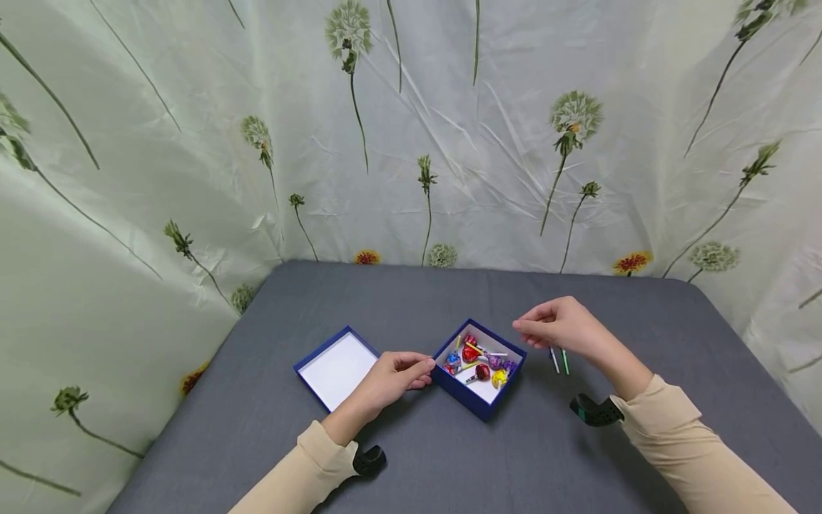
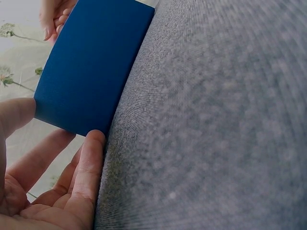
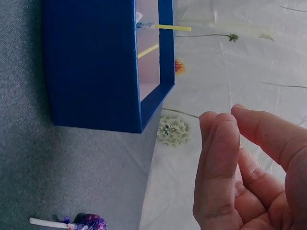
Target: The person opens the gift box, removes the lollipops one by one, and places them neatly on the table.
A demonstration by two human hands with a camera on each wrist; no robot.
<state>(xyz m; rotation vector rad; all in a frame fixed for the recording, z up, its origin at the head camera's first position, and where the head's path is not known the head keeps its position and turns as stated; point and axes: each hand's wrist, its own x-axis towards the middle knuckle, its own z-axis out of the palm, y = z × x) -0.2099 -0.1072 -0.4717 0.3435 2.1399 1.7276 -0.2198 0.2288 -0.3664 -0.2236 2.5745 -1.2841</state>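
- Sitting open on the surface (image 1: 257, 435), the blue cardboard box (image 1: 464, 395) is turned corner-on to the person, its pale inside facing up.
- Wrapped lollipops (image 1: 482, 372) lie jumbled in the box, their wrappers red, blue, purple and yellow; some sticks are yellow, others white.
- At the box's left corner, the left hand (image 1: 389, 382) grips with thumb and fingers, the thumb against one edge and fingertips against another, low by the cloth.
- Just beyond the box's right side, the right hand (image 1: 565, 328) hangs above the surface; its thumb and fingertips are narrow, nearly meeting, with nothing seen between them.
- Below and beside that hand, a white stick (image 1: 554, 361) and a green stick (image 1: 565, 363) show on the surface, their upper ends hidden; the right wrist view shows a purple-wrapped lollipop (image 3: 91, 222) lying there.
- Left of the box, the blue-edged lid (image 1: 337, 365) lies with its white inside up, partly behind the left hand.
- Cream sleeves (image 1: 690, 442) cover both forearms, a black wrist device (image 1: 369, 462) beneath each cuff.
- Behind the surface hangs pale fabric (image 1: 443, 135) printed with dandelions.
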